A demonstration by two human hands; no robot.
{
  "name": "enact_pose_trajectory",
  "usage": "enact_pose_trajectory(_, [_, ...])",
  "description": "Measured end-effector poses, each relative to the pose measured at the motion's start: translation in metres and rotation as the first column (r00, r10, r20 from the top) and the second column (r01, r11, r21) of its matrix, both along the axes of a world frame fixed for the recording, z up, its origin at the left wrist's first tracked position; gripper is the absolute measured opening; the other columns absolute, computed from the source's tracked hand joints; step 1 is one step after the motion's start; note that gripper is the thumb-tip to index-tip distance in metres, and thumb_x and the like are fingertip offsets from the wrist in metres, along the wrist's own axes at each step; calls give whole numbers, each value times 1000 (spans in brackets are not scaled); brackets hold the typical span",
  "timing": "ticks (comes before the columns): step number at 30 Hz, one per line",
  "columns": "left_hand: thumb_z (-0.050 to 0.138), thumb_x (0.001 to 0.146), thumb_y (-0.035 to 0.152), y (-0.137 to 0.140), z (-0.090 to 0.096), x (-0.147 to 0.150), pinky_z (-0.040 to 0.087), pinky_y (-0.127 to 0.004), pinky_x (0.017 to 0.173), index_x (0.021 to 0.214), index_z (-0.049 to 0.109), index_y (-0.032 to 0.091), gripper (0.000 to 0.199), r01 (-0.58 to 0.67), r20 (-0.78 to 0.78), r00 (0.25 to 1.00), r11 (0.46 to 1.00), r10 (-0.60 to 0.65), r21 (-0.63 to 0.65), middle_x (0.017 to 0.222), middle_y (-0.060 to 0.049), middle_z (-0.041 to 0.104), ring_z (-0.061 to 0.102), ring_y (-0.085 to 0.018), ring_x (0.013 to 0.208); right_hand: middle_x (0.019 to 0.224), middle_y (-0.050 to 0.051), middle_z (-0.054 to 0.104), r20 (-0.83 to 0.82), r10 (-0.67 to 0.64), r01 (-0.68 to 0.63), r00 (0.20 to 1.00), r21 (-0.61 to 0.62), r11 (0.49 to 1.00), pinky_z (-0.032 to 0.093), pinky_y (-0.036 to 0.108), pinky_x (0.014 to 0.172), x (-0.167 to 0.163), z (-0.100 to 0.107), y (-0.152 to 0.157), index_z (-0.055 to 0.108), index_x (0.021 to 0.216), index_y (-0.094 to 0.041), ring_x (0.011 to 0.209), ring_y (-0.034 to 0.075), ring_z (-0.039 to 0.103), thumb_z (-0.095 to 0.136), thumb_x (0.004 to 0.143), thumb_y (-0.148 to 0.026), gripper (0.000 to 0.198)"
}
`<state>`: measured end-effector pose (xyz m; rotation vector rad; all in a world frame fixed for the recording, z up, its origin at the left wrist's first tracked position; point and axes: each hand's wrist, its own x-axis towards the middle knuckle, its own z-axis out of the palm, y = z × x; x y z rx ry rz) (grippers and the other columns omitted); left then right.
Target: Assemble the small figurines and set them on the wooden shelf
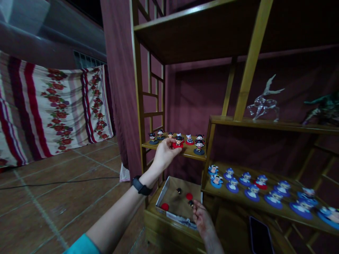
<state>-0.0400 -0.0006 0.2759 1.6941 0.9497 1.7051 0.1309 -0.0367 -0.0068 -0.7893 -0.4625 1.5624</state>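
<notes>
My left hand [167, 155], with a dark band on its wrist, reaches to the small shelf [189, 151]. Its fingers are closed on a black-haired figurine with a red round base [179, 142], at the shelf's front edge. Several other figurines stand behind and beside it, among them a black-haired one on a dark base [199, 147] to the right. Lower down, my right hand [202, 217] pinches a small black-haired figurine [191, 203] over the shallow cardboard box [162, 192]. Inside the box lie another small figurine [179, 191] and two red discs [189, 196].
Several blue and white figurines [253, 192] line the lower right shelf. A clear glass deer [265, 102] stands above them. A phone [261, 234] lies at the lower right. Wooden uprights [137, 106] frame the left side, beside a curtain [116, 88]. A cable [66, 182] crosses the tiled floor.
</notes>
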Motion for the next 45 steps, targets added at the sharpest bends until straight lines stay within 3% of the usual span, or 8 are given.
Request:
enact_pose_trajectory(5, [70, 62, 22, 1, -1, 6, 46, -30, 76, 103, 50, 16, 45, -105, -102, 987, 984, 120, 141, 94, -5, 62, 59, -16, 83, 75, -1, 64, -2, 13, -13, 1000, 9, 1000, 41, 19, 54, 3, 0, -2, 65, 82, -21, 61, 8, 54, 59, 49, -11, 35])
enact_pose_trajectory(10, [64, 68, 18, -24, -5, 10, 43, -34, 86, 107, 48, 20, 42, -208, -206, 941, 939, 268, 274, 106, -6, 58, 55, -19, 98, 74, -1, 64, 26, -17, 19, 1000, -45, 999, 40, 19, 52, 5, -1, 2, 65, 82, -18, 59, 9, 54, 61, 46, -12, 36])
enact_pose_trajectory(14, [61, 70, 18, -51, -23, 7, 43, -35, 85, 104, 48, 20, 36, -256, -252, 912, 930, 323, 265, 102, -6, 57, 55, -20, 97, 70, -2, 64, 48, -13, 17, 999, -92, 996, 39, 20, 51, 1, -8, 3, 65, 78, -18, 56, 9, 53, 63, 43, -10, 35])
enact_pose_trajectory(18, [59, 72, 18, -71, -54, -1, 44, -33, 82, 101, 47, 20, 32, -286, -324, 886, 941, 332, 181, 98, -5, 56, 55, -18, 92, 70, 0, 65, 123, -8, 19, 992, -86, 996, 41, 23, 53, -11, -9, -8, 65, 80, -18, 57, 11, 55, 70, 48, -20, 33])
enact_pose_trajectory(23, [51, 76, 15, -88, -92, -10, 45, -33, 81, 98, 45, 20, 23, -214, -461, 849, 966, 259, 147, 99, -5, 53, 54, -18, 92, 85, 4, 68, 198, 22, -26, 980, 15, 1000, 45, 27, 61, -27, 25, -34, 66, 89, -19, 69, 15, 60, 72, 54, -30, 37])
enact_pose_trajectory(31, [42, 84, 20, -120, -121, -10, 44, -37, 81, 97, 46, 18, 13, -173, -757, 593, 961, 276, 215, 103, -9, 53, 51, -21, 94, 105, 2, 66, 172, -6, -26, 985, 184, 983, 47, 34, 83, -50, 93, -65, 64, 99, -25, 97, 19, 60, 69, 62, -29, 38])
enact_pose_trajectory(38, [37, 87, 20, -135, -135, -6, 44, -35, 77, 98, 48, 16, 16, -171, -811, 476, 941, 339, 293, 100, -9, 53, 51, -21, 90, 108, 3, 65, 255, -82, 25, 964, 220, 975, 47, 35, 86, -60, 107, -88, 65, 97, -24, 103, 20, 57, 68, 64, -27, 33])
enact_pose_trajectory(45, [36, 86, 13, -149, -126, -8, 44, -33, 80, 98, 48, 14, 17, -69, -846, 402, 933, 349, 353, 105, -11, 52, 51, -19, 91, 115, 4, 61, 270, -118, 48, 956, 253, 966, 44, 38, 90, -58, 107, -99, 62, 103, -25, 108, 21, 55, 70, 63, -25, 41])
